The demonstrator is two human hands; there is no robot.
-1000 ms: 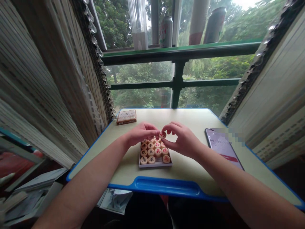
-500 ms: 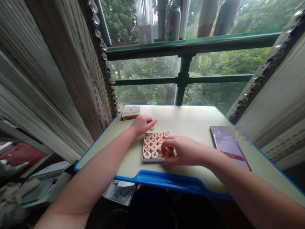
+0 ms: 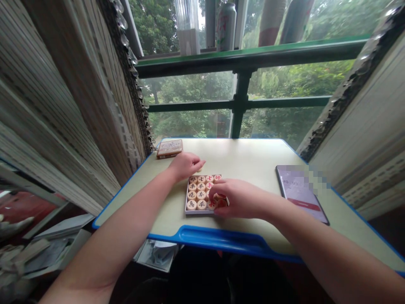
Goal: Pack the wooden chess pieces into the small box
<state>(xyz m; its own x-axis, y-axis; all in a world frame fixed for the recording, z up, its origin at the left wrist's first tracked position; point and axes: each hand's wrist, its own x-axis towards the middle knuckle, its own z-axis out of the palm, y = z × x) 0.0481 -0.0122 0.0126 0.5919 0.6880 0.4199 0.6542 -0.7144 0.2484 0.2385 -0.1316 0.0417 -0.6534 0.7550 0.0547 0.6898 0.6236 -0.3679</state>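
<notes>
A shallow white-edged box (image 3: 186, 202) holds rows of round wooden Chinese chess pieces, some marked in black and some in red. My right hand (image 3: 236, 197) lies over the box's right side, thumb and fingers curled round a Chinese chess piece (image 3: 222, 203) at the near right corner. It hides several pieces beneath it. Just beyond the box's far left corner, my left hand (image 3: 186, 164) rests low over the table with its fingers closed together. A pale Chinese chess piece (image 3: 199, 169) shows partly under those fingertips.
The cream table (image 3: 247, 158) has a blue rim with a blue trough (image 3: 221, 238) at the near edge. A box lid (image 3: 170, 148) lies at the far left, a phone (image 3: 300, 198) on the right. Curtains (image 3: 79, 84) hang at both sides, and a can (image 3: 226, 27) stands by the window.
The whole view has shifted slightly, so everything sits a little further left. My right fingers have closed in more on the piece at the near right corner. My left hand stays beside the same piece.
</notes>
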